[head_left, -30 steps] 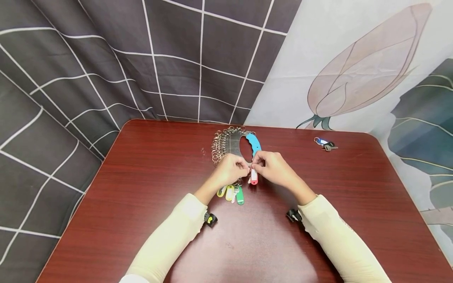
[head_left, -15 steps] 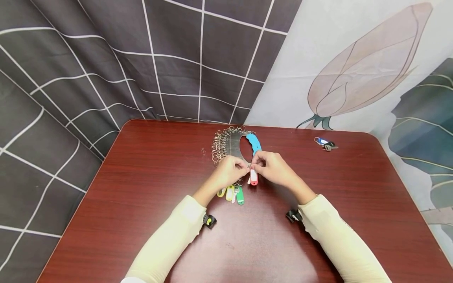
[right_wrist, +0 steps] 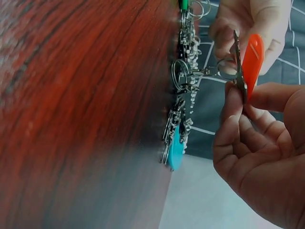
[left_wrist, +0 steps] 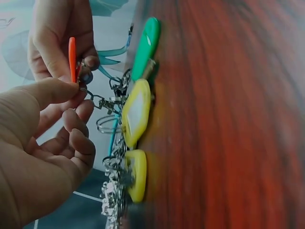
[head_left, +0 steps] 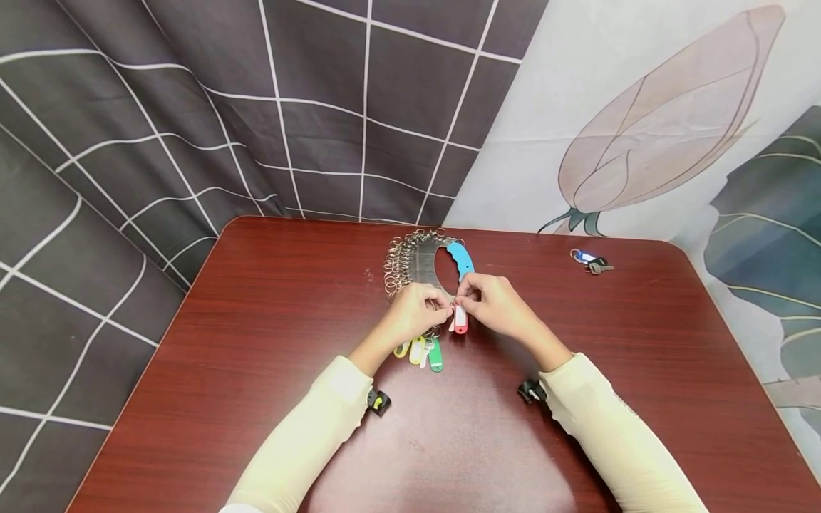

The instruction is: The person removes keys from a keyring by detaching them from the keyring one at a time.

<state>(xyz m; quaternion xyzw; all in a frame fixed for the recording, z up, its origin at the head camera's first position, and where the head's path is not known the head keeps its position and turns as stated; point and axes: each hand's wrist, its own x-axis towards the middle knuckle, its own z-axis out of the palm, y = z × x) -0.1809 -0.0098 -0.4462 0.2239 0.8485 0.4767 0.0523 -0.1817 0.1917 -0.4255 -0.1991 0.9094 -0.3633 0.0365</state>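
Smooth plastic red tag (right_wrist: 253, 55), metal key (right_wrist: 238, 59), glossy wood-grained table (head_left: 481, 442)

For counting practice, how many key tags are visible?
5: red tag in right hand; two yellow tags and green tag near left hand; blue tag far right. Others may be hidden.

Left grip (head_left: 420, 311) and right grip (head_left: 492, 303) at a red tag (head_left: 460, 322) near a blue handle (head_left: 460, 258)

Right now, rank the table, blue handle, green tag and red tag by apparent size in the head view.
1. Table
2. Blue handle
3. Green tag and red tag: too alike to rank
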